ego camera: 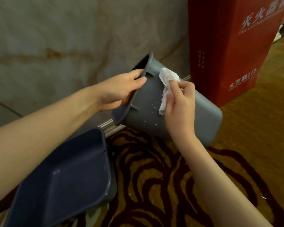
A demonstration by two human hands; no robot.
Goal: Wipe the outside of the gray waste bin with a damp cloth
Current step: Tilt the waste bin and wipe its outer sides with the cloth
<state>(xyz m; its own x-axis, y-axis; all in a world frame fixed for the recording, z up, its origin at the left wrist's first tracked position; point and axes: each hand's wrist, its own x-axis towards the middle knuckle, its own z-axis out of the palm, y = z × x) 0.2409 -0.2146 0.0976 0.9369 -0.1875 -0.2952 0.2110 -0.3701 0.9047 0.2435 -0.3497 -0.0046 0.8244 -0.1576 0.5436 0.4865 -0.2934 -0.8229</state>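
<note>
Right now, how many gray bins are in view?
2: one gray waste bin tilted, left hand gripping its rim; another bin lower left on the carpet. None seem hidden.

Red fire extinguisher box (233,51) with large white characters "灭火器箱" near its top, "FIRE EXTING…" in small white capitals beneath, "119" near its base, other small print too blurred to read

Both forearms were bare to the frame edge; the left hand (121,90) and right hand (180,108) wore no gloves, rings or watch.
</note>
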